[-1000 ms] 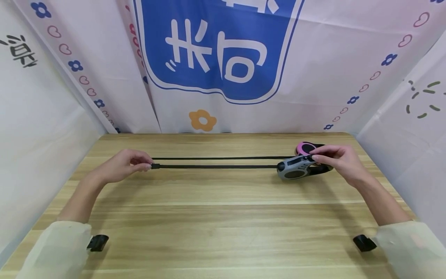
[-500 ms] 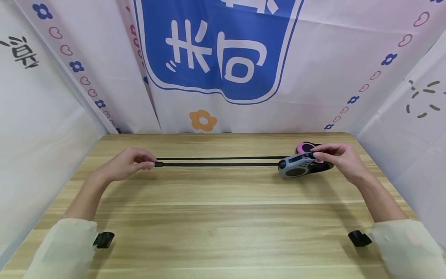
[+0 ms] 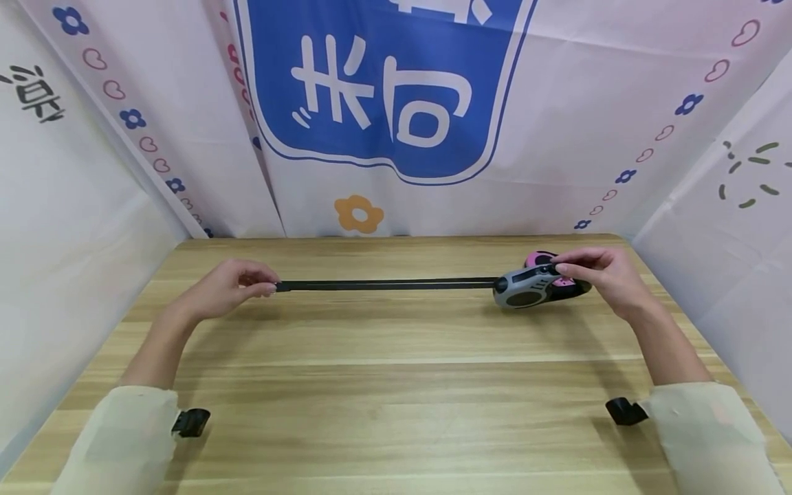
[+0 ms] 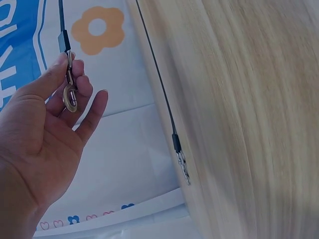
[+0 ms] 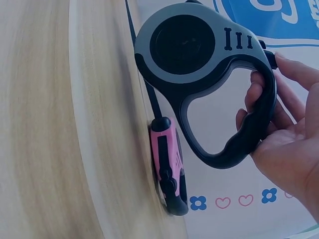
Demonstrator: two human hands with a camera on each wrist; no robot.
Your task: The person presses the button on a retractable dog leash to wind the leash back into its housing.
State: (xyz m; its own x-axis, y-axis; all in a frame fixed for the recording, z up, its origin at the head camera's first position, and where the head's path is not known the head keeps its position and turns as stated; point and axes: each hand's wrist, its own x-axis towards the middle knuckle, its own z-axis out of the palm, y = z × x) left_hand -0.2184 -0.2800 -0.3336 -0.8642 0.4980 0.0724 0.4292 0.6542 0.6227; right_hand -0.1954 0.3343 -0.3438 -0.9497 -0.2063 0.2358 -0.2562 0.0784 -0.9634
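Wood worktop [image 3: 396, 412], head view: left fingers [image 3: 256, 270] pinching strap end [image 3: 283, 287] at their 3 o'clock, right fingers [image 3: 584, 257] gripping grey reel [image 3: 524, 285] at 8.

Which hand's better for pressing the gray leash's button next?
Likely right hand: fingers grip the gray retractable leash by its handle, one digit at the button. Left hand pinches a metal snap hook.

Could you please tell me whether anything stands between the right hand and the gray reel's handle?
Nothing visible does: the right hand grips the handle directly, while the pink reel rests on the table, outside that grip.
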